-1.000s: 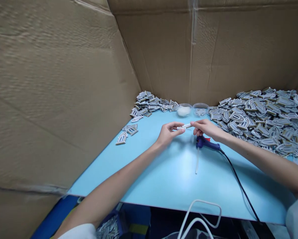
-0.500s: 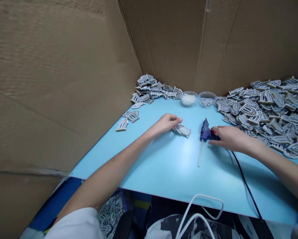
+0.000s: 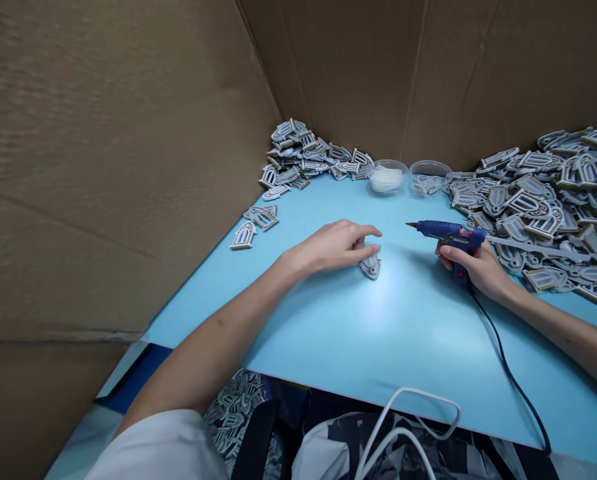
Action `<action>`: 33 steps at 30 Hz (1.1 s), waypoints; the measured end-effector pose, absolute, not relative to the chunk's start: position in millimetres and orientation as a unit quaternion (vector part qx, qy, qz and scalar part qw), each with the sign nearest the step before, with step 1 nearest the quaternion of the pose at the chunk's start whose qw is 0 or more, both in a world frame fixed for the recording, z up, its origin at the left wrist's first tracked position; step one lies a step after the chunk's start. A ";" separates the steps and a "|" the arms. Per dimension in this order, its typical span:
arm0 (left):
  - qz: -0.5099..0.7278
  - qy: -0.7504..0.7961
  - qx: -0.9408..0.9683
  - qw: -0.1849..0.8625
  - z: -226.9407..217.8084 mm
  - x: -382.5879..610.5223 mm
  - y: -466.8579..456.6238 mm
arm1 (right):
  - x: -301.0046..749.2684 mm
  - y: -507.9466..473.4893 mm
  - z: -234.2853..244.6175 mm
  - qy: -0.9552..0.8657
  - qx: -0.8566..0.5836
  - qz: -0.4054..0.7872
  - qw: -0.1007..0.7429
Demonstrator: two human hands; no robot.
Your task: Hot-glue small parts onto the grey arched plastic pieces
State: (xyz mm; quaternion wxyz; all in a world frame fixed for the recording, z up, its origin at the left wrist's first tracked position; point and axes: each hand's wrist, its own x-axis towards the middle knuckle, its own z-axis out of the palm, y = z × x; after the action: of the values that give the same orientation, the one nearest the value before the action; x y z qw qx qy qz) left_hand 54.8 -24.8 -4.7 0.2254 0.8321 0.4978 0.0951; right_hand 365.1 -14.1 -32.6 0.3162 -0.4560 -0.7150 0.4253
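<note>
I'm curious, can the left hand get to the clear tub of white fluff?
Probably yes: the left hand, touching a grey cutout piece, is close to the clear tub, and only blue tabletop seems to lie between them.

A light-blue flat counter [image 3: 373,360] carries heaps of grey-and-white arched plaques [image 3: 543,213], two clear round plastic tubs [image 3: 387,179], and a thin black cord [image 3: 508,377].

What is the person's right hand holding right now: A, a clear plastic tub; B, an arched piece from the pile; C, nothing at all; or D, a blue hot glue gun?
D. The right hand grips the blue hot glue gun by its handle, with the nozzle pointing left and a black cord trailing from it.
</note>
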 end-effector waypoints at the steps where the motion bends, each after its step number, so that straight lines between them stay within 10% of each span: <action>1: 0.107 0.477 0.845 0.217 -6.5 52.1 -22.7 | 366.2 -15.3 -35.5 -0.705 -0.453 0.439 0.323; 33: 0.223 0.381 0.846 0.299 -47.0 72.1 -19.2 | 355.4 -28.0 -32.6 -0.771 -0.432 0.434 0.174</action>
State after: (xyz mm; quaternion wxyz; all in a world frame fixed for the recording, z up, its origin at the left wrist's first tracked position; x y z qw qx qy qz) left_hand 72.1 -19.2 -47.0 0.2988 0.8460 0.3808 0.2234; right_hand 355.4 -28.0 -32.6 0.1741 -0.4323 -0.7708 0.4343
